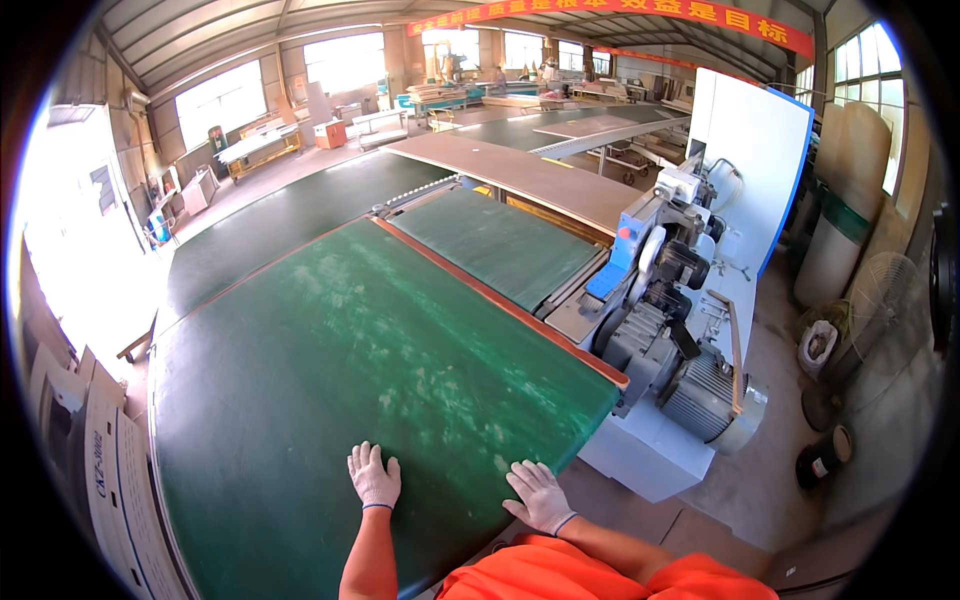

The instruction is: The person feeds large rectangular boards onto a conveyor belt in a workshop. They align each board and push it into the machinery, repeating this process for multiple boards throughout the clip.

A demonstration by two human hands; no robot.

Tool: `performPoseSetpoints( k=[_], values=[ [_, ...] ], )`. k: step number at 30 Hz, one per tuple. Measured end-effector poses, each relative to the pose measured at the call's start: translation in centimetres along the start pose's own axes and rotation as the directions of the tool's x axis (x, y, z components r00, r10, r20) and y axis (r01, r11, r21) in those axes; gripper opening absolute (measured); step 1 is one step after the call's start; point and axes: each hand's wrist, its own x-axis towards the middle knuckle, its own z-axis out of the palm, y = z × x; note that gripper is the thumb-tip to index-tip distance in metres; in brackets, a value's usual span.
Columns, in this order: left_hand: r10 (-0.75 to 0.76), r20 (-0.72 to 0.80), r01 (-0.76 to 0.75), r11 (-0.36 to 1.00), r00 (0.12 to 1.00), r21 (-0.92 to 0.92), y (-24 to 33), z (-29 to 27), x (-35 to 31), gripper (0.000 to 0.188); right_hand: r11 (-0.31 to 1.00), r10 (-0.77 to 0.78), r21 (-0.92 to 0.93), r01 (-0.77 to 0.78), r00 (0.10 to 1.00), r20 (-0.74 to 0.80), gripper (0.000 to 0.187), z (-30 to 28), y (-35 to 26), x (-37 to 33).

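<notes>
Both my hands wear white knit work gloves and rest on a wide green conveyor belt (300, 400) dusted with pale marks. My left hand (375, 478) lies flat near the belt's front part, fingers stretched out and nothing in them. To its right, my right hand (540, 496) is spread close to the belt's right front edge, also holding nothing. Beyond the reddish-brown strip (500, 300) across the belt lies a smaller green belt section (490, 245). A long brown board (530, 180) lies farther back.
At the right stands a machine with a large grey motor (705, 395), a blue guard (620, 255) and a tall white panel (750, 150). A control cabinet (115, 480) borders the belt at left. A fan (880, 290) and a black bucket (825, 457) stand at the right wall.
</notes>
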Motion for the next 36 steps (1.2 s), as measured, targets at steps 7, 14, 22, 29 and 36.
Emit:
performPoseSetpoints(
  k=[7,14,22,29,36],
  values=[
    [0.005,-0.010,-0.005,1.000,1.000,-0.002,-0.6,0.6,1.8,0.052,1.000,-0.003,-0.007,0.003,1.000,-0.027,0.061,0.5,0.2,1.9],
    [0.000,0.000,0.000,1.000,1.000,0.001,-1.5,-0.2,4.6,0.053,1.000,-0.003,0.014,0.004,1.000,-0.031,0.061,0.5,-0.3,5.0],
    [-0.012,0.035,0.012,1.000,0.999,-0.001,-2.1,-2.8,7.5,0.052,0.999,0.008,0.031,-0.007,1.000,-0.026,0.061,-0.7,-1.9,7.8],
    [-0.022,0.074,0.020,0.999,0.997,0.027,-2.6,-6.5,10.1,0.053,1.000,0.017,0.023,-0.017,1.000,-0.015,0.062,-2.6,-4.5,9.9],
    [-0.017,0.076,0.014,0.999,0.997,0.032,-0.5,-6.7,11.0,0.052,0.998,0.004,0.061,-0.002,1.000,-0.018,0.063,-4.2,-3.1,10.1]
  ],
)
